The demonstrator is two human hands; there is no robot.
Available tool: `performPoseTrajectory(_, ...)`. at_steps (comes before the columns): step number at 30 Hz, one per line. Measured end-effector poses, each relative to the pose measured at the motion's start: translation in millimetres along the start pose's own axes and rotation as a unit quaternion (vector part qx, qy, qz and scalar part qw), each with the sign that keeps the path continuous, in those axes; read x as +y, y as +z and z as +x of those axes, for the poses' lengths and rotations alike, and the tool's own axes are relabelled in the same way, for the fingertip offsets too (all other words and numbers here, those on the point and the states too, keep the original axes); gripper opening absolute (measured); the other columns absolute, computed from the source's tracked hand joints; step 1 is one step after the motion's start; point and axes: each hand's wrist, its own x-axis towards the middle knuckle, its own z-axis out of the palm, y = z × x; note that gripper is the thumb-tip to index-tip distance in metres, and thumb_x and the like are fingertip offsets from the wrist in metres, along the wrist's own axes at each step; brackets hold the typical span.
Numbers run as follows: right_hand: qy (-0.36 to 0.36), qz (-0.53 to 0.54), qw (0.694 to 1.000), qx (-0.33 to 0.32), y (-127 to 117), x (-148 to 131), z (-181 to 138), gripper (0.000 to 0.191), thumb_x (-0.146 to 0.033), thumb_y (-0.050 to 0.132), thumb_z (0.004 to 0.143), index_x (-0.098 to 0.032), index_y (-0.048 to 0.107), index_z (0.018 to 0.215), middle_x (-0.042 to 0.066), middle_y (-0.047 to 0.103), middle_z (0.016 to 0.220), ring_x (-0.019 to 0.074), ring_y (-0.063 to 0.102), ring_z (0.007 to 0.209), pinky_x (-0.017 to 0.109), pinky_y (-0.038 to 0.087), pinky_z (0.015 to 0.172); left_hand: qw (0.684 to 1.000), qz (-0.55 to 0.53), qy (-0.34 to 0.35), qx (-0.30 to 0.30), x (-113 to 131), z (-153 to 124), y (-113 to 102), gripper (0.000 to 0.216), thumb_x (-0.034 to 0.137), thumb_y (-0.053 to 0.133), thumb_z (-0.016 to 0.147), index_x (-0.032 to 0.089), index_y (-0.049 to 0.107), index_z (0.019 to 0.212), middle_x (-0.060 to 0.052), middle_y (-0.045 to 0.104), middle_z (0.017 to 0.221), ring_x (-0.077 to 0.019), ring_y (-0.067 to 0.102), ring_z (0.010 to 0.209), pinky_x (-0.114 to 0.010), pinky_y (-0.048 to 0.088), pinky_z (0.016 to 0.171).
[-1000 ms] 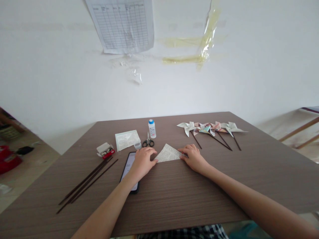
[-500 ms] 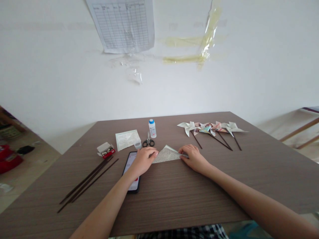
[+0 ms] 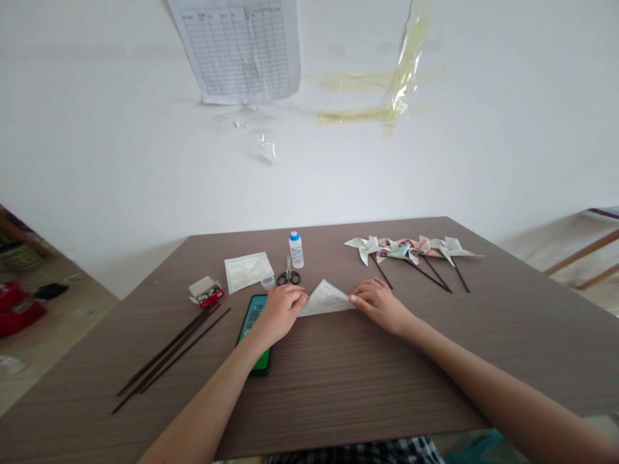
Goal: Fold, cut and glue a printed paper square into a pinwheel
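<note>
A sheet of printed paper folded into a triangle [image 3: 327, 301] lies on the table in front of me, its peak pointing toward the wall. My left hand [image 3: 284, 308] is closed on its left corner, thumb and fingers covering that end. At the right corner, my right hand [image 3: 377, 303] pinches the paper between thumb and fingertips. Partly beneath my left wrist is a phone [image 3: 261, 364] with a green screen. Just behind the left hand are black-handled scissors [image 3: 289, 277] and a small clear cap [image 3: 267, 282].
A white bottle with a blue cap [image 3: 296, 251] stands behind the scissors. To the left are a stack of paper squares [image 3: 248, 271], an opened small red-and-white box [image 3: 206, 292] and several dark sticks [image 3: 167, 354]. Several paper pinwheels on sticks [image 3: 411, 250] lie at the back right.
The phone screen has turned from white to green. My right fingers have shifted slightly at the paper's right corner, and the triangle's print looks fainter.
</note>
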Motion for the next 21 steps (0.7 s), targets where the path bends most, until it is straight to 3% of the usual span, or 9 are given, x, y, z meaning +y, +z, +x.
performPoseTrajectory(5,0.015,0.000,1.000,0.013,1,0,1,0.051,-0.049,0.043,0.121,-0.025,0.084,0.102,0.011,0.085,0.119,0.0328,0.072,0.134,0.066,0.027,0.139,1.000,0.029,-0.005,-0.001,1,-2,1,0.034,0.027,0.058,0.114,0.026,0.091,0.108,-0.011,0.086,0.144,-0.0342,0.074,0.143,-0.060,0.046,0.132)
performPoseTrajectory(13,0.009,-0.022,1.000,0.003,0,-3,-1,0.025,-0.037,0.070,0.108,-0.030,0.090,0.096,0.008,0.086,0.122,0.0342,0.072,0.135,0.070,0.023,0.140,0.999,0.051,0.008,-0.016,1,-6,1,0.024,0.029,0.069,0.110,0.026,0.091,0.119,-0.012,0.084,0.147,-0.0353,0.071,0.146,-0.057,0.047,0.131)
performPoseTrajectory(16,0.008,-0.028,1.000,0.000,0,-3,-2,0.013,-0.032,0.078,0.102,-0.031,0.091,0.099,0.007,0.085,0.123,0.0343,0.072,0.135,0.071,0.022,0.140,0.997,0.062,0.001,-0.040,3,-8,-2,0.024,0.032,0.079,0.104,0.026,0.090,0.124,-0.013,0.080,0.155,-0.0392,0.068,0.151,-0.061,0.045,0.133)
performPoseTrajectory(21,0.002,-0.033,0.999,0.000,-2,-4,-2,0.013,-0.028,0.078,0.101,-0.030,0.091,0.099,0.008,0.085,0.122,0.0342,0.074,0.134,0.070,0.028,0.139,0.995,0.071,-0.015,-0.062,6,-13,-5,0.030,0.034,0.083,0.099,0.030,0.089,0.128,-0.012,0.077,0.160,-0.0429,0.062,0.156,-0.072,0.036,0.137)
